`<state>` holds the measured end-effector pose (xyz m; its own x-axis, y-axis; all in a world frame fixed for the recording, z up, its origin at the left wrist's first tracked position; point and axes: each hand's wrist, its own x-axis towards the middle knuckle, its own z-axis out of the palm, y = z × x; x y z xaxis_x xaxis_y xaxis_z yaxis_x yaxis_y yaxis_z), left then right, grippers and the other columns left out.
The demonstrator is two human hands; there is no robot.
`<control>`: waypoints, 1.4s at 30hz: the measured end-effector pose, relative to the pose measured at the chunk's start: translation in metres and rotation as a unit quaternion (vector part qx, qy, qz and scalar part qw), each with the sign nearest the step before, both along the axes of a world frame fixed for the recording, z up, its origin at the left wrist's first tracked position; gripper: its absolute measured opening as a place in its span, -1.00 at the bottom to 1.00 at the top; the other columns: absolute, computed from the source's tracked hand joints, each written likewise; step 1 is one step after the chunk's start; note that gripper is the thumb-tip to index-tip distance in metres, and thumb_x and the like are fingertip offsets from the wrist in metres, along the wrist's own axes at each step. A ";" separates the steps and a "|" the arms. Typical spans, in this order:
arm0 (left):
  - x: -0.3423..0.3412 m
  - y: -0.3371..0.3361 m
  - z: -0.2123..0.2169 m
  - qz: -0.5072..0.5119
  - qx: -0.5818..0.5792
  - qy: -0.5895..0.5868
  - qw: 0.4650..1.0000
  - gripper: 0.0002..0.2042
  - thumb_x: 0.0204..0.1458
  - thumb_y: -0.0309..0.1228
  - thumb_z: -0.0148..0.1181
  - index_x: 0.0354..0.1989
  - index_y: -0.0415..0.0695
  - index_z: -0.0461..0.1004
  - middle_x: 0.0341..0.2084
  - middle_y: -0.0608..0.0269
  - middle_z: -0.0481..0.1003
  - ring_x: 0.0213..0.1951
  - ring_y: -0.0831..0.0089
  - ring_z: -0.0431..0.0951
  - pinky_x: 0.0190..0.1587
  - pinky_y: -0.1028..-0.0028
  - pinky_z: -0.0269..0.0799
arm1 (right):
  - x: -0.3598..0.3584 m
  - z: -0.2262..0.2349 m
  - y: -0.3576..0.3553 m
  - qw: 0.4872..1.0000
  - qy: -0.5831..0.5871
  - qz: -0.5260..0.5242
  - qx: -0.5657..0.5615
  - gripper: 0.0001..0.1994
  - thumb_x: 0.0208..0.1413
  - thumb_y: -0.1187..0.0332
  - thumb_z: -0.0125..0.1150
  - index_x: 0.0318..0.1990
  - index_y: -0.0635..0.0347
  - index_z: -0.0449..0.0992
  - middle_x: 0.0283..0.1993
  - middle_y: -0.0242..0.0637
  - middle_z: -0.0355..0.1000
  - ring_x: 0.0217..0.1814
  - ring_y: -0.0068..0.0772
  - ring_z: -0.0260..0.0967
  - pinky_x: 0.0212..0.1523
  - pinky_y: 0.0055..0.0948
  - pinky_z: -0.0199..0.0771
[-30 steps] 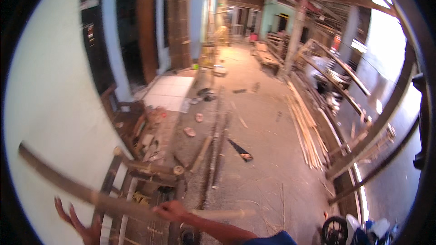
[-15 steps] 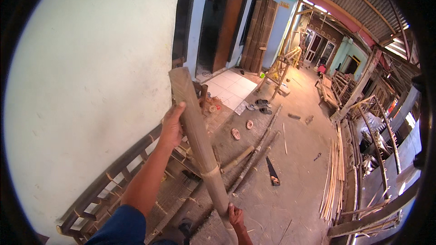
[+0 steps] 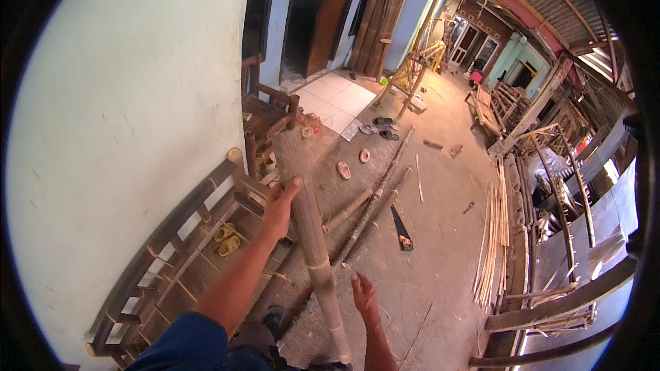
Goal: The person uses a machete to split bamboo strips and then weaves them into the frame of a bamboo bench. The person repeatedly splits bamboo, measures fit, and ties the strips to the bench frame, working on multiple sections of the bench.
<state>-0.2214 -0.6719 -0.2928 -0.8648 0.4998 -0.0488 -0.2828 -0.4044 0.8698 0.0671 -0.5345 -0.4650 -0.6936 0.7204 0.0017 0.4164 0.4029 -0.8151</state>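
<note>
The left hand [image 3: 278, 207] grips a thick bamboo pole [image 3: 313, 240] near its upper end, fingers wrapped around it. The pole stands tilted beside the bamboo frame [image 3: 172, 233] against the wall. The right hand [image 3: 364, 299], fingers spread loose, hovers just beside the pole's lower part.

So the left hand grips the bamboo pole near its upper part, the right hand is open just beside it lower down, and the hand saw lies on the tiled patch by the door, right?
Not quite. The head view shows the hand saw on the bare dirt floor, not the tiled patch. The left hand does grip the bamboo pole; the right hand is open beside it.
</note>
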 end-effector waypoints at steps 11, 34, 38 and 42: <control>0.034 0.012 0.000 -0.051 0.088 0.019 0.995 -0.55 0.14 -0.15 0.32 0.05 -0.24 0.47 -0.13 0.32 0.53 -0.10 0.56 0.49 -0.06 0.45 0.43 | -0.174 0.233 -0.015 0.974 0.189 0.125 0.013 -0.42 0.32 0.01 0.07 0.28 0.33 0.34 0.12 0.08 0.44 0.16 -0.16 0.43 0.15 -0.27 0.41; 0.016 0.094 -0.024 -0.177 0.099 0.075 0.976 -0.77 0.09 -0.41 0.25 -0.13 -0.28 0.54 -0.28 0.31 0.58 -0.26 0.58 0.54 -0.20 0.51 0.47 | -0.208 0.197 0.041 0.978 0.207 -0.019 -0.034 -0.38 0.36 -0.17 -0.14 -0.06 0.36 0.43 -0.21 -0.21 0.42 -0.18 -0.48 0.26 -0.16 -0.41 0.30; 0.026 0.105 -0.012 -0.153 0.101 0.039 0.982 -0.82 0.11 -0.39 0.27 -0.26 -0.27 0.55 -0.40 0.35 0.57 -0.39 0.65 0.51 -0.31 0.57 0.44 | -0.212 0.187 0.062 0.971 0.221 -0.094 -0.003 -0.41 0.36 -0.16 -0.14 -0.30 0.31 0.44 -0.47 -0.32 0.33 -0.39 -0.50 0.22 -0.35 -0.42 0.25; 0.028 0.098 0.001 -0.159 0.054 0.032 0.985 -0.81 0.10 -0.34 0.33 -0.37 -0.24 0.57 -0.53 0.42 0.53 -0.49 0.68 0.47 -0.42 0.59 0.38 | -0.217 0.185 0.084 0.968 0.190 -0.154 0.059 -0.51 0.32 -0.01 0.05 -0.29 0.37 0.49 -0.57 -0.30 0.32 -0.48 -0.46 0.23 -0.44 -0.29 0.31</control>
